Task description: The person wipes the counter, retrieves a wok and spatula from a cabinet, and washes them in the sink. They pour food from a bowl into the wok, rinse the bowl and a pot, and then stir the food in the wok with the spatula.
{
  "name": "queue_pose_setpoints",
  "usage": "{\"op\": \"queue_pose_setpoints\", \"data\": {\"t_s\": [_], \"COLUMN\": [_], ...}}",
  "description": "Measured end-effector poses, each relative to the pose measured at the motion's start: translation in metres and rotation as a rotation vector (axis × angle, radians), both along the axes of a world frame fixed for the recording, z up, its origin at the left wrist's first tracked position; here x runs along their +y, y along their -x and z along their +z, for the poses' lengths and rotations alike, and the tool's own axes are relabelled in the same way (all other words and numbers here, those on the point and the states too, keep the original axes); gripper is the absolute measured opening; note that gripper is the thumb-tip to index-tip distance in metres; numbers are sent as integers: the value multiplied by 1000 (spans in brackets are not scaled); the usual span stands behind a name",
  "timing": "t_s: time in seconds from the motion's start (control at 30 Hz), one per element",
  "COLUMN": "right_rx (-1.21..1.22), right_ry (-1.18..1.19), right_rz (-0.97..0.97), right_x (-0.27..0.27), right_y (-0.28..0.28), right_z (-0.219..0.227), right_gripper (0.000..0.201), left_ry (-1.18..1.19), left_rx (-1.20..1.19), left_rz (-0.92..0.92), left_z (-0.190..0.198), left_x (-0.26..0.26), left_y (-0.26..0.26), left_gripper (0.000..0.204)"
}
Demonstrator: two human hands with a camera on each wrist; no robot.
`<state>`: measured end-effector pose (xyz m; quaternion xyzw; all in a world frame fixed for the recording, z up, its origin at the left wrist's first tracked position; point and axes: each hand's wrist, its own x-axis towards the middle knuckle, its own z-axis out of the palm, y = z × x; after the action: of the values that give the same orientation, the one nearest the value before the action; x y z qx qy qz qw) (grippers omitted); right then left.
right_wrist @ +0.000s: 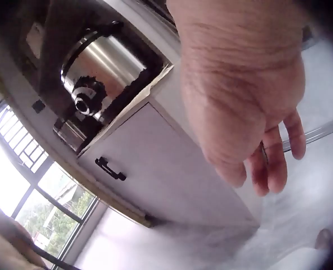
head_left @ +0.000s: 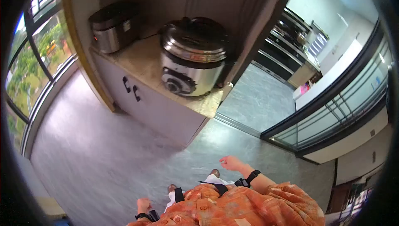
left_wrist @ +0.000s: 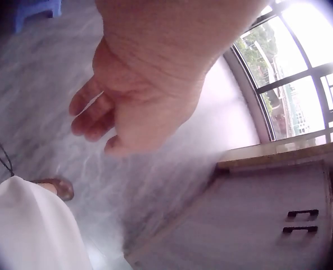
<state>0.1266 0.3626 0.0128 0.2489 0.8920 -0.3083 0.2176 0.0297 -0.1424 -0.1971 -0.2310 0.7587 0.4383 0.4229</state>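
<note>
My left hand [head_left: 144, 205] hangs low by my side over the floor, its fingers loosely curled around nothing. In the left wrist view that hand [left_wrist: 138, 112] shows its palm side with relaxed fingers. The right hand [head_left: 231, 163] is held forward of my body, also holding nothing. Its fingers hang loosely in the right wrist view, where the hand [right_wrist: 250, 112] appears beside the cabinet. Ahead of both hands a large silver-and-black pressure cooker [head_left: 193, 57] stands on the cabinet's counter [head_left: 151, 66], its lid on.
A smaller dark-topped cooker [head_left: 114, 28] sits at the counter's left, a red light on it. The white cabinet [head_left: 153, 107] has black handles. Right of it, a sliding glass door [head_left: 332, 113] stands beside a kitchen opening. Windows [head_left: 39, 55] line the left. A blue stool [left_wrist: 40, 10] is on the floor.
</note>
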Motion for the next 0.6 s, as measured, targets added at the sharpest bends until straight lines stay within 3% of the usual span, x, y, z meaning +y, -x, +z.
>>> {"op": "queue_pose_setpoints", "data": {"t_s": [0.13,0.2,0.23,0.3,0.43,0.5,0.6], "right_rx": [30,54,96,145,127,105,14], "right_ry": [1,1,10,17,-64,-46,-27], "right_rz": [-16,-44,-72,-118,-151,-198,-328], "right_x": [42,75,92,126,194,230,263], "right_y": [-19,-37,-49,-76,-140,-167,-201], "right_z": [-2,-13,-19,-26,-30,-28,-19], "right_gripper": [30,29,29,29,29,30,31], "left_ry": [60,73,81,-3,-140,239,185], "left_rx": [13,126,137,42,26,15,47], "left_rz": [-161,-376,-395,-146,-18,-831,-780], "left_z": [17,24,25,26,10,7,30], "left_x": [31,60,77,120,215,273,355], "left_y": [8,13,14,14,13,24,22], "left_gripper": [9,17,17,21,24,14,32]}}
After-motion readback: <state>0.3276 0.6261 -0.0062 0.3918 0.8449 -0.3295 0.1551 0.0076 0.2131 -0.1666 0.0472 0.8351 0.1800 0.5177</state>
